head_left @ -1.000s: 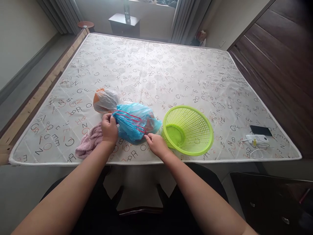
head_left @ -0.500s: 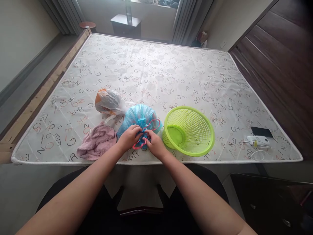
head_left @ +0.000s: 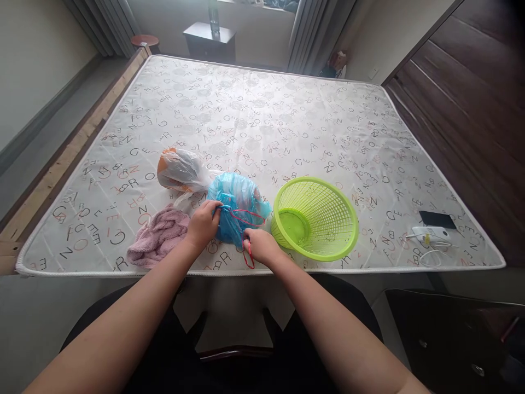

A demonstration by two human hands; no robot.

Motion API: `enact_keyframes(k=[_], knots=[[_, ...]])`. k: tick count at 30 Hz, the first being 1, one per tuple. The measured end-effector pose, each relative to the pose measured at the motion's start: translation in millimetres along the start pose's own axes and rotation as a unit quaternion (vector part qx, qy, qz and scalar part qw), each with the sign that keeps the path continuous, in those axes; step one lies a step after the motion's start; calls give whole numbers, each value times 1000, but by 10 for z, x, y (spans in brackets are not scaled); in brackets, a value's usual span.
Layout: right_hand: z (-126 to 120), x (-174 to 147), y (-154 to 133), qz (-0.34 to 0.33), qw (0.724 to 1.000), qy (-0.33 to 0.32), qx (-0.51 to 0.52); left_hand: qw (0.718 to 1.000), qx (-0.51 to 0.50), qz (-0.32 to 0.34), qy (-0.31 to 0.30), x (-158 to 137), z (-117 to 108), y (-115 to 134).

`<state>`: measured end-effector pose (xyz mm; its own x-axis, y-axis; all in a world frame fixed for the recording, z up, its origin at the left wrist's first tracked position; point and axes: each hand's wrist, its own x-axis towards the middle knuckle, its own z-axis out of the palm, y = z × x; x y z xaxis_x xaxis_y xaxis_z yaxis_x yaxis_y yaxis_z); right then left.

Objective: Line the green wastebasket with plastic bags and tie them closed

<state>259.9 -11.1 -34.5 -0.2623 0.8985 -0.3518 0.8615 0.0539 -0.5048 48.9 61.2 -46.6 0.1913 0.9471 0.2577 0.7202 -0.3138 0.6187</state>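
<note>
Blue bag (head_left: 235, 189) near edge of mattress (head_left: 295, 126) is grasped by left hand (head_left: 204, 223) and right hand (head_left: 260, 246). Room lies behind; contents are unclear.

Soft daylight from the far end, between gray curtains (head_left: 315, 38), bleaches the patterned mattress (head_left: 254, 98), glares off the nightstand top (head_left: 204, 33) and highlights the blue plastic bag (head_left: 234, 189). Black trousers (head_left: 159, 350) lose detail in shadow; wide-angle distortion stretches the forearms (head_left: 127, 312), and the upper-right corner darkens.
</note>
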Motion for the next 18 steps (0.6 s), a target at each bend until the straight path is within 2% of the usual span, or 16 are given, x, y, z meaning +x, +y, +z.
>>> enact_keyframes(k=[4, 6, 9, 13, 18], knots=[[-40, -6, 21, -77, 996, 41, 24, 1000, -2, -19, 11, 13, 24, -8], [-35, -9, 26, -132, 989, 47, 46, 1000, -9, -11, -19, -2, 49, 1], [2, -10, 21, -182, 981, 13, 62, 997, -11, 3, -77, -40, 84, 23], [35, -18, -12, -175, 982, -40, 55, 995, -14, 13, -102, -62, 93, 51], [34, -47, -21, -127, 985, -108, 48, 998, -38, -15, -43, 3, 5, 57]])
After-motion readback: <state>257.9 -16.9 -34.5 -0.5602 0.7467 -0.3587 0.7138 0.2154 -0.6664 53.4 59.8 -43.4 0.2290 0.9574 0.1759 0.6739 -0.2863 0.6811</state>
